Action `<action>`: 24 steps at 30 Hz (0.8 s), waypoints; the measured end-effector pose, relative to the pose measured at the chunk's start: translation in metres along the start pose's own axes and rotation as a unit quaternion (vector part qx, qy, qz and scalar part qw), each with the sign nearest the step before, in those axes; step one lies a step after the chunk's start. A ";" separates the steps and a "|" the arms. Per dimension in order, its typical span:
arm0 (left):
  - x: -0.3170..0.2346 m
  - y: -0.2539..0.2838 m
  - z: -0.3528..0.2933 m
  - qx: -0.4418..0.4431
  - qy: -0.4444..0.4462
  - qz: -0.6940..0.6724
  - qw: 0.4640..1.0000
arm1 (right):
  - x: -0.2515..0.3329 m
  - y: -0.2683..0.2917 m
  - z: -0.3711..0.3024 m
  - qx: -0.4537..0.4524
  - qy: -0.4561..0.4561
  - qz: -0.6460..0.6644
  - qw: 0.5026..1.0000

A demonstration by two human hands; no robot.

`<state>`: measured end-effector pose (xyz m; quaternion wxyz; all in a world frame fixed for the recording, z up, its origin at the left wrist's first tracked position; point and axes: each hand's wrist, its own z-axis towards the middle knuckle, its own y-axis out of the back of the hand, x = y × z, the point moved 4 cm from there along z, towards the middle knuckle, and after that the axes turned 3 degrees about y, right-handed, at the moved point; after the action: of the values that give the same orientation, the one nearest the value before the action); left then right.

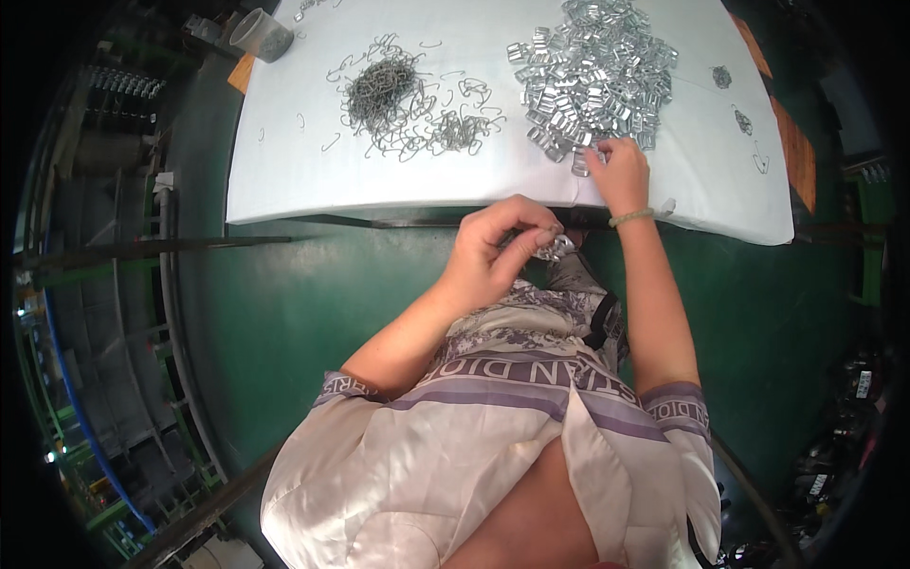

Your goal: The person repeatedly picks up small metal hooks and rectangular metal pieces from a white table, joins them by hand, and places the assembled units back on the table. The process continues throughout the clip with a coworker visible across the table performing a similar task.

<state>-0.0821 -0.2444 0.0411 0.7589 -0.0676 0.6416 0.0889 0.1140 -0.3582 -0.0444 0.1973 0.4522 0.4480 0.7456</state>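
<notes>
Upper left of centre, wire hooks (382, 93) lie tangled on the white cloth (284, 180). Mid-frame, your left hand (507, 251) pinches silvery metal pieces (557, 248) (how many, I cannot tell). Rightward, your right hand (621, 175), the nearer one, has fingertips at a clip (581, 163), long axis seemingly up-down; whether they grip is unclear. The clip pile (597, 76) spreads up-frame. Lettering bands your right sleeve (678, 410); lower right, a white label (864, 384) is too small to read.

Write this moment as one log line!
left hand: holds shiny metal pieces; right hand: at near edge of clip pile; bent wires: left of pile
</notes>
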 end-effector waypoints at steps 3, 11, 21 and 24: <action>0.000 0.006 0.000 -0.045 0.003 -0.007 0.999 | -0.012 0.004 0.003 -0.004 0.002 -0.016 1.000; 0.000 0.008 0.004 -0.044 -0.001 -0.002 0.999 | -0.014 0.046 -0.030 0.075 -0.189 0.448 0.870; -0.009 -0.021 -0.001 -0.006 0.020 0.031 0.999 | 0.071 0.067 -0.115 0.014 -0.224 0.735 0.640; -0.008 -0.022 -0.003 -0.039 0.023 0.063 0.997 | 0.072 0.070 -0.117 -0.011 -0.210 0.736 0.644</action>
<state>-0.0813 -0.2667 0.0487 0.7336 -0.0583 0.6579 0.1598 -0.0150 -0.4019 0.0284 -0.3223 0.7753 -0.0941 0.5350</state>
